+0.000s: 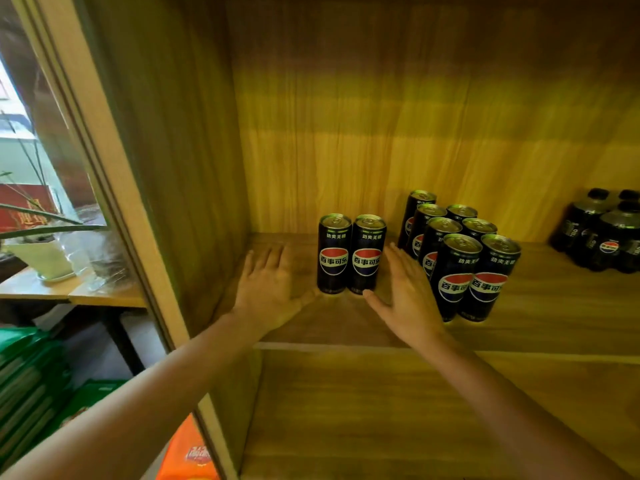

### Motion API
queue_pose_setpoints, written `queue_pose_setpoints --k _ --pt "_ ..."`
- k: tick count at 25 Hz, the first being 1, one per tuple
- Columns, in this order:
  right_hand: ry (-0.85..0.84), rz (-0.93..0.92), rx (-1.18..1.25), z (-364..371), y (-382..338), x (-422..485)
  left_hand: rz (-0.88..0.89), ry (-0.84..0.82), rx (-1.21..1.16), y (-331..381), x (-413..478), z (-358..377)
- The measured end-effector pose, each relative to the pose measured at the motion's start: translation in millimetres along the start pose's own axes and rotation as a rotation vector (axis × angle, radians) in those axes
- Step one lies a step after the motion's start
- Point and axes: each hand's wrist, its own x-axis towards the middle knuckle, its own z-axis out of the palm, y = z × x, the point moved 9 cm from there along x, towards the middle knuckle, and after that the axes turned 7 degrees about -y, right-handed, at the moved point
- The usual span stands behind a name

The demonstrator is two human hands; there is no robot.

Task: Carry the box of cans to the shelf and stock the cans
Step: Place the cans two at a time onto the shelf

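Two bare forearms reach in over the front of the shelf [346,327]. The left hand [268,289] lies flat and open on the board, fingers straight, just left of a pair of upright black cans [334,254], its thumb by the left can's base. The right hand [405,292], also open, stands on edge between that pair and a cluster of seven cans [457,278]. Farther right, dark bottles [602,237] stand near the back panel.
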Motion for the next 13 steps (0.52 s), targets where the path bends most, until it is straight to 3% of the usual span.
queue_pose_setpoints --k 5,13 --pt "-0.119 -0.136 -0.263 -6 -58 -18 0.067 0.024 0.088 -5 -40 -19" --pt "-0.195 -0.043 -0.284 30 -108 -98 0.204 0.004 0.043 -36 -132 -2"
